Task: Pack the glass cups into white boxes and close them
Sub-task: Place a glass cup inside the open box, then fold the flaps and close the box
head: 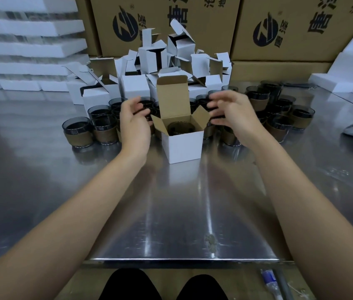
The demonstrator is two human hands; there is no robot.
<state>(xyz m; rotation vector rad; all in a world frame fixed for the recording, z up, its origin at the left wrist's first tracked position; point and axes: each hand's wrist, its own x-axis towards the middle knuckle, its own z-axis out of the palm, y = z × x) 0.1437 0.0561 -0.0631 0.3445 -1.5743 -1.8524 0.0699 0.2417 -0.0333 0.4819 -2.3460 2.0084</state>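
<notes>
In the middle of the steel table [182, 202] stands one white box [182, 146], and a glass cup [181, 128] is already inside it, upright, with its rim below the opening. The box is not closed: the tall lid flap [172, 96] stands up at the far side, and the two small side flaps, the left flap [159, 124] and the right flap [201, 116], lean outward.

The left hand [135, 124] is just beside the left flap and the right hand [231, 114] just beside the right flap. Both have loosely curled fingers and grip nothing. The picture is a little blurred there, so I cannot tell if the fingertips touch the cardboard.

In my judgement the step in hand is the closing of this box. The next move calls for folding the two side flaps inward over the cup, then bringing the lid flap down toward the near side and tucking its tongue into the front wall, while one hand keeps the light box from sliding.

More glass cups wait on the left [77, 132] and on the right [279, 131]. A pile of empty white boxes [151, 57] lies farther away, in front of brown cartons [164, 24].
</notes>
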